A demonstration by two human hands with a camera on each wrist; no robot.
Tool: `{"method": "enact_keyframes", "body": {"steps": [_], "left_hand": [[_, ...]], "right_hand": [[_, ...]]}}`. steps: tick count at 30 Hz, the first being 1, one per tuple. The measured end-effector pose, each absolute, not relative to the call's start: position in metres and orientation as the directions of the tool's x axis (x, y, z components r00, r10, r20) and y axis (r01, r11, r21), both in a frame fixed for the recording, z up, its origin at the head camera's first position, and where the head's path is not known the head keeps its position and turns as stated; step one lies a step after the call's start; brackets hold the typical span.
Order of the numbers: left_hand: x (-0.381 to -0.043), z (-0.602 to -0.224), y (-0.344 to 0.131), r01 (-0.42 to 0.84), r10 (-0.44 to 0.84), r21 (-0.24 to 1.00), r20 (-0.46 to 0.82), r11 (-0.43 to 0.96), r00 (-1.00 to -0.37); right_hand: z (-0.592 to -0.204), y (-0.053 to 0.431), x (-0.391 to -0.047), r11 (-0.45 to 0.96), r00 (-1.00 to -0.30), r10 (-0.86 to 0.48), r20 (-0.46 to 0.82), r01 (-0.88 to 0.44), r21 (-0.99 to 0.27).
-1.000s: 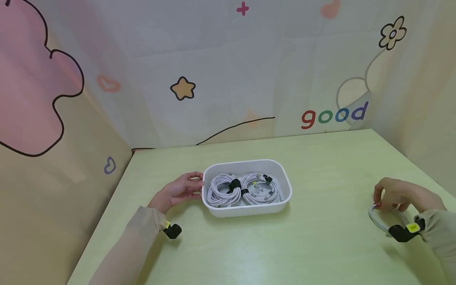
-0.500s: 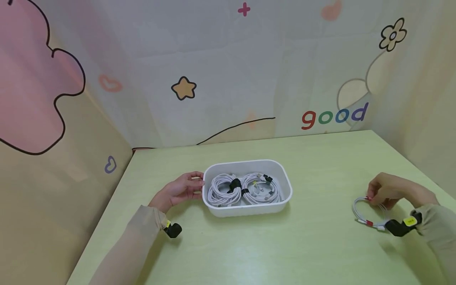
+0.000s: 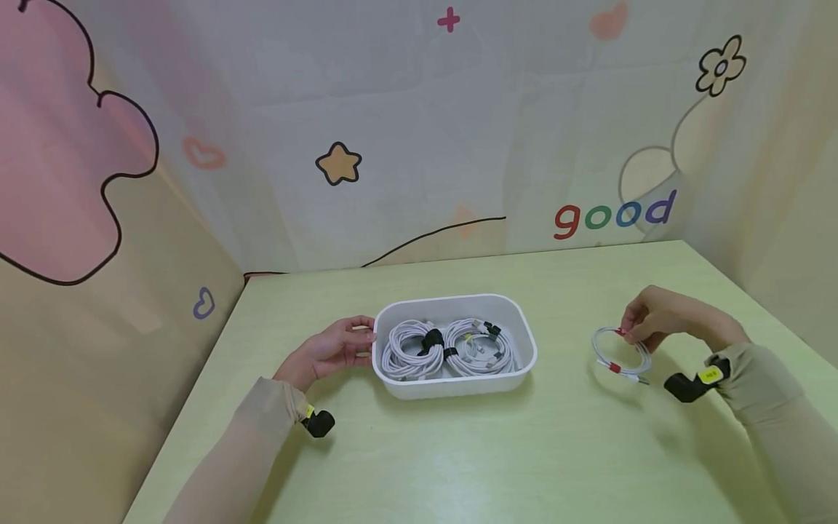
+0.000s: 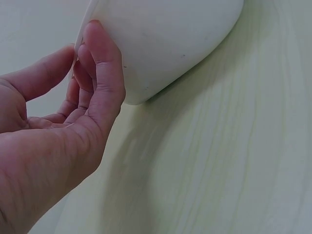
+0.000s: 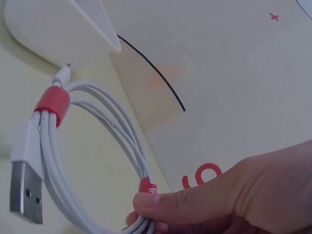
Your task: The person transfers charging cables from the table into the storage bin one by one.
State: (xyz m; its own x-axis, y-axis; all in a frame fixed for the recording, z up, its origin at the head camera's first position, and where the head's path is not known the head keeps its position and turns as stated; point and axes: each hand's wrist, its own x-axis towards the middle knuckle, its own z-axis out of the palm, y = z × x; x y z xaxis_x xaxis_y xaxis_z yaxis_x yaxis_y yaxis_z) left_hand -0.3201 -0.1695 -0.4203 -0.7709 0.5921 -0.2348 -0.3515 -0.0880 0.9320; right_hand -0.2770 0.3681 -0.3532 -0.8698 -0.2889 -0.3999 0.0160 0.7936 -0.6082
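Observation:
A white plastic box [image 3: 455, 389] holds coiled white cables [image 3: 411, 358] bound with black straps. My left hand [image 3: 334, 351] rests at the box's left end, its fingertips touching the outer wall near the rim. In the left wrist view, the thumb and fingers [image 4: 105, 68] lie close to that rim. Off to the right, my right hand [image 3: 674, 320] pinches a coiled white USB cable [image 3: 605, 360] at one of its red ties, above the table. The right wrist view shows the metal USB plug [image 5: 27, 190] hanging at the coil's side.
The pale green table [image 3: 458, 458] runs back to a printed cloth wall [image 3: 419, 145]. Further cloth walls stand at the left and right. A black wrist camera [image 3: 318, 423] sits below the left hand, another black camera [image 3: 687, 387] below the right.
My right hand has lifted the coiled USB cable off the table and carried it left, closer to the box. The left hand and the box have stayed in place.

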Motion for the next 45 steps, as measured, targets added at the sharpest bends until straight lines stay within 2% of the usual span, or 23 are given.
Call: {"method": "enact_keyframes", "body": {"steps": [18, 35, 37, 40, 43, 45], "left_hand": [[-0.318, -0.418, -0.166, -0.362, 0.591, 0.928, -0.244, -0.089, -0.769], [-0.319, -0.421, -0.165, -0.355, 0.619, 0.93, -0.222, -0.098, -0.753], [-0.319, -0.421, -0.165, -0.344, 0.621, 0.935, -0.219, -0.087, -0.753], [-0.318, -0.415, -0.166, -0.274, 0.601, 0.962, -0.216, -0.005, -0.769], [-0.312, -0.398, -0.166, -0.092, 0.509, 0.978, -0.177, 0.188, -0.843], [-0.306, -0.38, -0.165, 0.051, 0.417, 0.936, -0.106, 0.349, -0.902]], "right_hand": [[-0.309, 0.271, -0.313, 0.765, -0.879, -0.381, -0.289, -0.124, -0.632], [-0.312, 0.208, -0.323, 0.744, -0.883, -0.405, -0.239, -0.166, -0.647], [-0.312, 0.204, -0.321, 0.759, -0.901, -0.393, -0.183, -0.206, -0.617], [-0.307, 0.202, -0.313, 0.767, -0.924, -0.383, -0.02, -0.305, -0.565], [-0.297, 0.203, -0.303, 0.76, -0.912, -0.37, 0.178, -0.407, -0.506], [-0.288, 0.208, -0.296, 0.763, -0.89, -0.349, 0.293, -0.451, -0.463]]}}
